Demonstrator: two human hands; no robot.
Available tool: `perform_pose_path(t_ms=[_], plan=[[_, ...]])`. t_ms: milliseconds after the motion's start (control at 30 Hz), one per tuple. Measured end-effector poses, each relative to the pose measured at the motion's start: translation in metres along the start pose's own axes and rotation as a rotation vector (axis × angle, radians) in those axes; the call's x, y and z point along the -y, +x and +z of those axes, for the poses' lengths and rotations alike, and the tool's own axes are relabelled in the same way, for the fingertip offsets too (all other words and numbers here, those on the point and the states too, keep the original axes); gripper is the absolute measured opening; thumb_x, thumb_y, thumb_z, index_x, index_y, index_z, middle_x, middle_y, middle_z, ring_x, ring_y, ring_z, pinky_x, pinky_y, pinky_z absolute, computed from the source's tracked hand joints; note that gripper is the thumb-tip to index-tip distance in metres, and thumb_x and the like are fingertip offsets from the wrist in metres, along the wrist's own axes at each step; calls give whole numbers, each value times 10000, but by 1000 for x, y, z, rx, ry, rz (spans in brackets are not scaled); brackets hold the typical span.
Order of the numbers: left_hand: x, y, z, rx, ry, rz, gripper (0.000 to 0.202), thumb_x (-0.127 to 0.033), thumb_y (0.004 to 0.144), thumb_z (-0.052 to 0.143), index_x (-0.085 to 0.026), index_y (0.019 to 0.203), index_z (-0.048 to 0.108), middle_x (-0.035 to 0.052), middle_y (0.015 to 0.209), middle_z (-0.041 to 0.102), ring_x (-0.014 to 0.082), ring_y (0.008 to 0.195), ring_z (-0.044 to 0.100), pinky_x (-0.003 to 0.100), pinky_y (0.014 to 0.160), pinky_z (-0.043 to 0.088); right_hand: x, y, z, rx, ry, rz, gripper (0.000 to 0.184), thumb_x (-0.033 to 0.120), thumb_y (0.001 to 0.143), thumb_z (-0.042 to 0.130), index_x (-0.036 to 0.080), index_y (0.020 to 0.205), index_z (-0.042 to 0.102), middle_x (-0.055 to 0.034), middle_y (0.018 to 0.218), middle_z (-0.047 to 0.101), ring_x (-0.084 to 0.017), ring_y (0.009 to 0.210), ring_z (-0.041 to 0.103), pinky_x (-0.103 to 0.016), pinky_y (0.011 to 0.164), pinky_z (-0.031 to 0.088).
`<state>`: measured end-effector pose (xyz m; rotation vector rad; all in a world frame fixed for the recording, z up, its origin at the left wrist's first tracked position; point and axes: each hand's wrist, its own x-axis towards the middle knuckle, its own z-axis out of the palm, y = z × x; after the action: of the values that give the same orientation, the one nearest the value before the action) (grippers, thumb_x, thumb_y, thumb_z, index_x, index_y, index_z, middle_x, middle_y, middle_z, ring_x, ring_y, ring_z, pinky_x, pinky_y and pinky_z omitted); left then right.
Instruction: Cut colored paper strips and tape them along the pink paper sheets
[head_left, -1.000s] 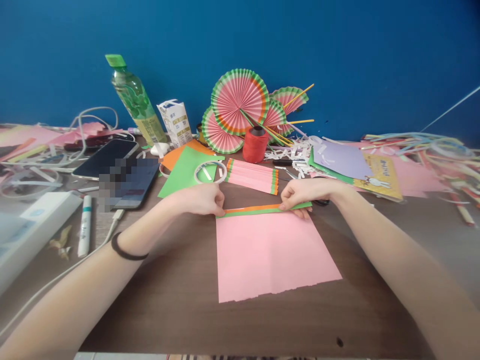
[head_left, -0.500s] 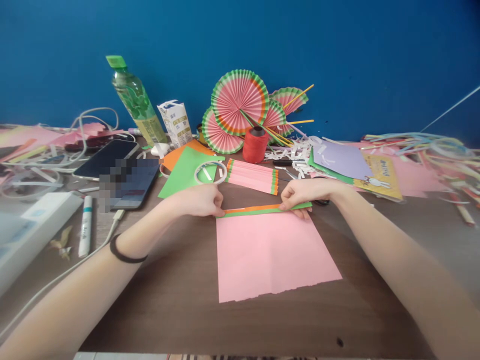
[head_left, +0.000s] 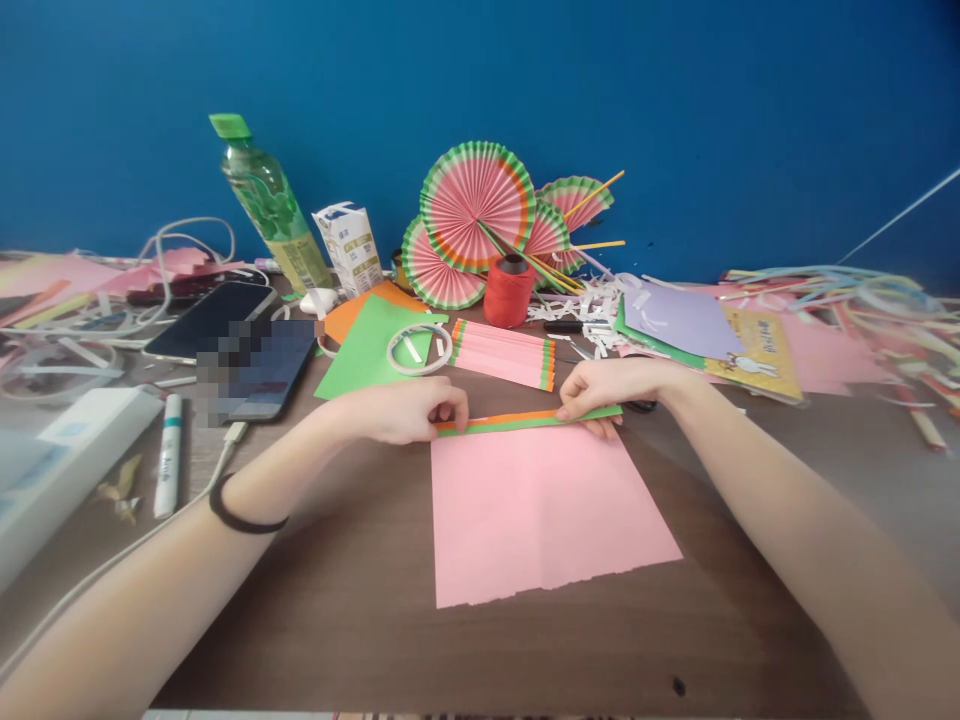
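Note:
A sheet of pink paper (head_left: 551, 510) lies on the table, its near edge ragged. Along its far edge runs a narrow orange and green band (head_left: 510, 421). My right hand (head_left: 600, 392) pinches the band near its right end, thumb on top and fingertips showing beneath. At the left end, my left hand (head_left: 427, 410) has its fingers bent and closed on the edge; the exact thumb contact is partly hidden. Just beyond the band rests a pleated pink paper strip (head_left: 504, 354) with green and orange ends. A roll of tape (head_left: 420, 349) sits on green paper (head_left: 356, 350).
Pleated paper fans (head_left: 478, 205) stand against the blue wall behind a red thread spool (head_left: 509, 292). To the left are a green bottle (head_left: 274, 205), a carton (head_left: 349, 248), phones (head_left: 277, 375) and a marker (head_left: 169, 455). Purple paper (head_left: 679, 318) and a yellow packet (head_left: 769, 350) lie right.
My left hand has shifted slightly to the right along the band, and its index finger now arches higher. The right hand keeps its pinch, and the sheet lies almost the same.

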<state>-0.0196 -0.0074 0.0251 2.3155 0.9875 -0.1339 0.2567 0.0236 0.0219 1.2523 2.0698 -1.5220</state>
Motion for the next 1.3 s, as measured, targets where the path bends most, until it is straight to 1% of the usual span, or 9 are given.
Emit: perform_pose_path(t_ms=[100,233,433,600,733,900,1033,1167,1300], plan=[[-3,1,1,27,13,11,370,-84,639,435,-196,958,586,7,818,496,115,699,475,207,601,362,0,0,0,-6,-3,7,408,543,655,608,164,590,470,2,509,600,-68,423,460,-215,453,331],[-4,1,1,38,21,-27,387,-97,656,432,-211,990,591,8,832,509,117,709,488,206,609,366,-1,0,0,-1,-6,4,405,541,666,597,165,591,467,1,510,598,-67,426,460,-211,452,332],[-11,3,5,-18,-2,-84,344,-95,677,379,-201,912,607,11,879,561,122,730,504,219,641,378,-3,1,-2,-26,-56,16,410,555,682,569,161,609,479,-9,521,601,-66,421,454,-206,446,336],[-17,4,11,-74,-1,-112,293,-78,642,395,-187,830,592,15,882,578,121,696,502,217,584,379,-1,-1,-2,-43,-103,8,403,542,700,554,161,605,463,-5,522,599,-44,375,398,-198,410,292],[-14,5,14,-131,-18,-105,265,-94,647,380,-199,783,581,4,872,602,128,711,527,229,605,394,1,-2,0,-43,-107,27,419,565,689,552,164,610,460,-7,526,602,-68,407,474,-200,403,285],[-15,7,15,-149,-159,-120,251,-117,663,384,-200,817,564,-5,836,635,129,725,564,230,625,422,3,-3,0,-50,-105,29,422,571,676,558,163,607,476,-16,550,615,-98,466,542,-205,420,318],[-18,7,14,-147,-187,-108,242,-116,679,387,-191,826,563,0,854,640,131,754,576,237,654,435,2,-3,-1,-62,-121,21,426,575,671,561,163,603,480,-17,553,618,-90,448,521,-212,431,325],[-17,7,15,-130,-182,-66,270,-110,720,368,-188,885,567,8,897,637,130,785,575,242,677,434,-2,-2,-2,-58,-112,8,426,576,678,553,167,595,468,-11,542,612,-87,432,509,-222,452,333],[-21,8,19,-180,-96,-8,273,-134,792,356,-208,950,567,-2,941,630,125,813,568,229,687,418,-4,-2,-3,-41,-79,-8,410,557,674,570,170,596,462,-2,535,610,-72,405,468,-223,460,338]])
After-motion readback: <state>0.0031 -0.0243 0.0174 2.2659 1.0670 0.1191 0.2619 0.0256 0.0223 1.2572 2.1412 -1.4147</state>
